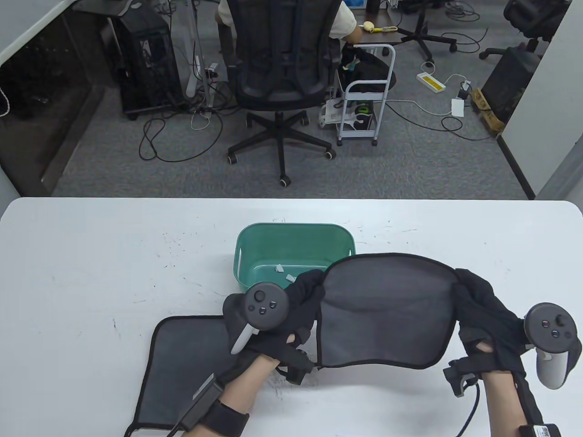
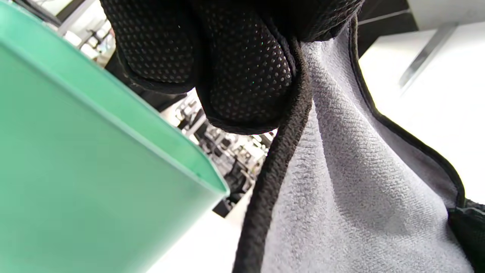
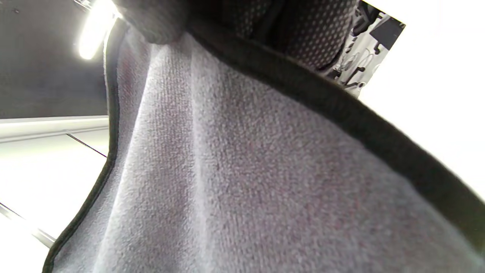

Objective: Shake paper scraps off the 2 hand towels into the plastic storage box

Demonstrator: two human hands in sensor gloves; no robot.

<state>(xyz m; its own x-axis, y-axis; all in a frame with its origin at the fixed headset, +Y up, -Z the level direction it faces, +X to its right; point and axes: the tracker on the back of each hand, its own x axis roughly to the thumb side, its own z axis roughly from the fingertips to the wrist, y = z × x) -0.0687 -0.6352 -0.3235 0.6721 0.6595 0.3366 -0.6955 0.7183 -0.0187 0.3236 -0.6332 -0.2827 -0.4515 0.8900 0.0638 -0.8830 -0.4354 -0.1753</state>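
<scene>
Towel held stretched beside the box, scraps already inside

A grey towel (image 1: 387, 309) is pinched at its top corners by the left hand (image 1: 291, 314) and right hand (image 1: 483, 318), each grip curled on the hem, so it hangs by the green storage box (image 1: 255, 246) at mid-tabletop, where paper scraps (image 1: 284, 273) lie; the second towel (image 1: 182, 359) is left flat at the near edge.

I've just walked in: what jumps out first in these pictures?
Two black-gloved hands, left hand and right hand, hold a grey towel stretched up between them at the table's near edge. Just behind sits a green box with paper scraps inside; a second towel lies flat under the left forearm.
</scene>
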